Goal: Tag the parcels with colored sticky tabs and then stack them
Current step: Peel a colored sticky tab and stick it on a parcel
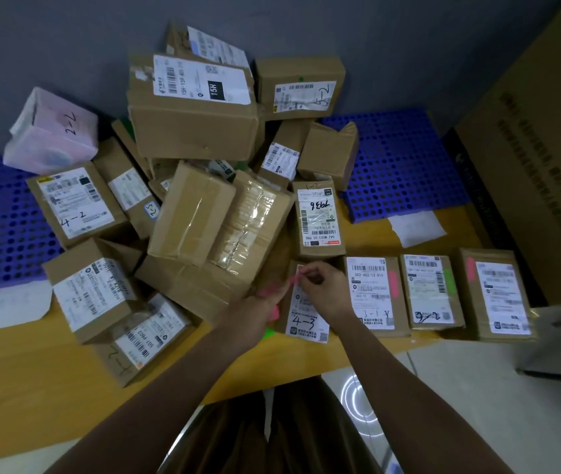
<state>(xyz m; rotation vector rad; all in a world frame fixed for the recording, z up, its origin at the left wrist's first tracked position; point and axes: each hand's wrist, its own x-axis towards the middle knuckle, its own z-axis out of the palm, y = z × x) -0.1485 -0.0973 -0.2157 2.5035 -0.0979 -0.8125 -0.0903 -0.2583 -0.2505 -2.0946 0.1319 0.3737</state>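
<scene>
Right hand (320,280) pinches pink tab (294,279) above parcel 4-3 (306,313). Left hand (265,304) clamped on tab pad (274,311) alongside. Tab looks flimsy, light; best held by non-sticky end.

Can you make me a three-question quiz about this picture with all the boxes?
1. Where is the brown cardboard parcel marked 4-3?
A. Under the two hands
B. On the blue plastic pallet
C. Atop the pile

2. What colour is the sticky tab on the brown parcel marked 9-2?
A. Green
B. Blue
C. White

3. What is the right hand doing?
A. Lying flat
B. Pinching a small pink sticky tab
C. Lifting a box

Answers: A, both hands work over it; A, a green strip beside its label; B, fingertips pinch the tab.
</scene>
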